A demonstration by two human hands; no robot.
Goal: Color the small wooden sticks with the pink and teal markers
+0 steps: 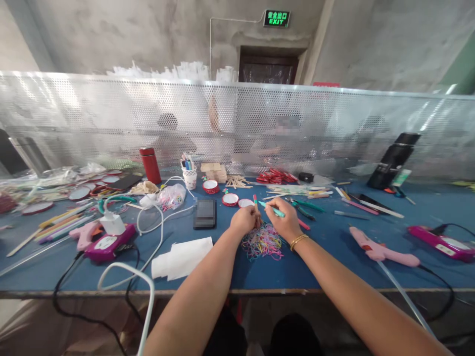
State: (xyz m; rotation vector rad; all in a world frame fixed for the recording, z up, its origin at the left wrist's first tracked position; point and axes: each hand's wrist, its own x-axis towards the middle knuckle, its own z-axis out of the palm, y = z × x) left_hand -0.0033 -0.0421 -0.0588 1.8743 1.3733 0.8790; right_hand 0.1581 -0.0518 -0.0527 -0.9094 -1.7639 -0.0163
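Both my hands rest on the blue table (230, 269) over a heap of coloured rubber bands (262, 243). My left hand (244, 220) is closed around a thin upright stick with a red tip (255, 202). My right hand (283, 222) is closed on a teal stick (271, 209) that points left toward the red-tipped one. A gold bracelet (299, 240) circles my right wrist.
A dark phone (205, 213) and white paper (181, 257) lie to the left, with round red-rimmed lids (230, 199) behind. Pink glue guns (378, 248) (86, 234), magenta boxes (107, 244), cables, a red flask (150, 165), a cup of pens (189, 174) and a perforated screen (237, 128) surround them.
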